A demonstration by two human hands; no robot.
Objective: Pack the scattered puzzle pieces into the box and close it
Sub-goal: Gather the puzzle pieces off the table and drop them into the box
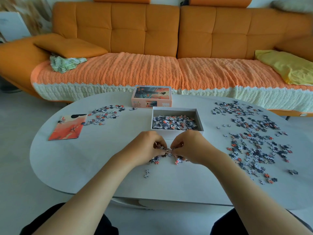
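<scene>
Puzzle pieces: a small heap on the table, just before the open box; left hand and right hand curl their fingers around it; a loose scoop could spill pieces short of the box; many lie scattered right.

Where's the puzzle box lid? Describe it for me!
Find the white oval table before the orange sofa. At its far edge, behind the open box, sits the lid. It alone is pink-sided with an orange picture on top.
</scene>
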